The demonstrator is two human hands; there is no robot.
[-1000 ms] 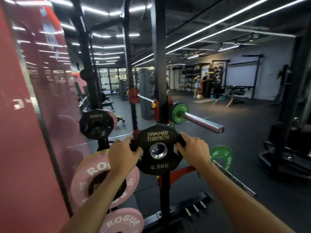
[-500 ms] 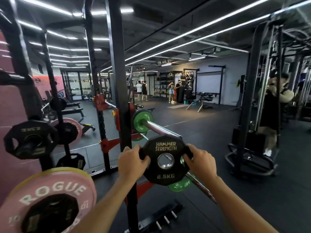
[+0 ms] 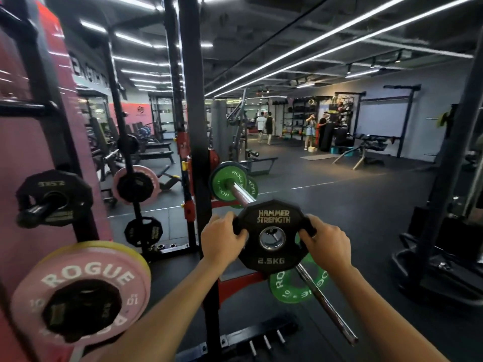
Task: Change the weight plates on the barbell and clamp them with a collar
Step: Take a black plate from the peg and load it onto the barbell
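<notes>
Between both hands (image 3: 224, 241), black plate (image 3: 273, 236), "HAMMER STRENGTH", "2.5KG"

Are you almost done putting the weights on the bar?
Partway. A green plate already sits on the bar. Both hands, left and right, hold the black plate lined up at the bar's end, not yet slid up to the green one. No collar shows, so clamping is left.

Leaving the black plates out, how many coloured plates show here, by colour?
Pink plates: 2
Green plates: 3, one half hidden
Yellow plate, rim only: 1
Total: 6
</notes>
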